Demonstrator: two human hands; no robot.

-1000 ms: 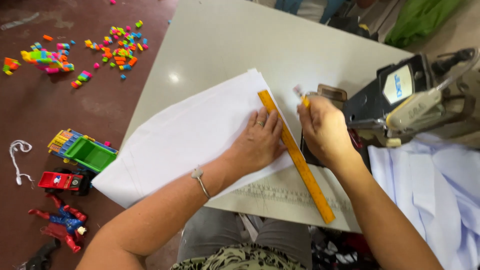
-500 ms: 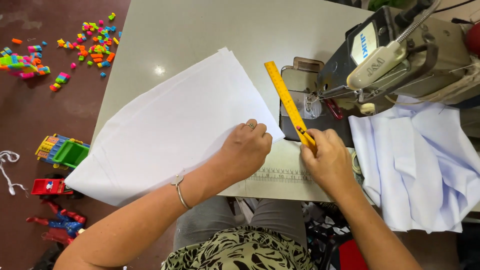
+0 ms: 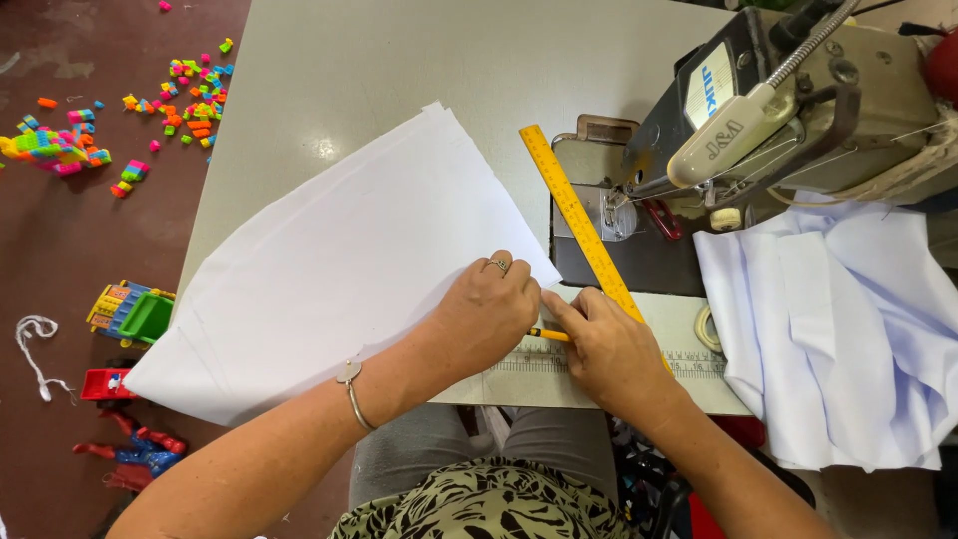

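Observation:
A large sheet of white fabric (image 3: 339, 279) lies spread on the grey table (image 3: 399, 70). My left hand (image 3: 489, 314) presses down on its right corner with bent fingers, holding nothing. Right beside it, my right hand (image 3: 611, 351) grips a short yellow pencil (image 3: 549, 334), whose tip points at the fabric's corner. The heel of that hand rests over the lower end of a long yellow ruler (image 3: 577, 222). The ruler lies slanted along the fabric's right edge, over the sewing machine's dark bed.
A sewing machine (image 3: 788, 110) stands at the right. A pile of white cloth (image 3: 838, 329) hangs off the table below it. A measuring scale runs along the table's near edge (image 3: 689, 364). Toy trucks (image 3: 130, 314) and coloured blocks (image 3: 190, 105) litter the brown floor at the left.
My right hand has come down the ruler to its lower end and now meets my left hand at the fabric's corner. The pencil now shows between them.

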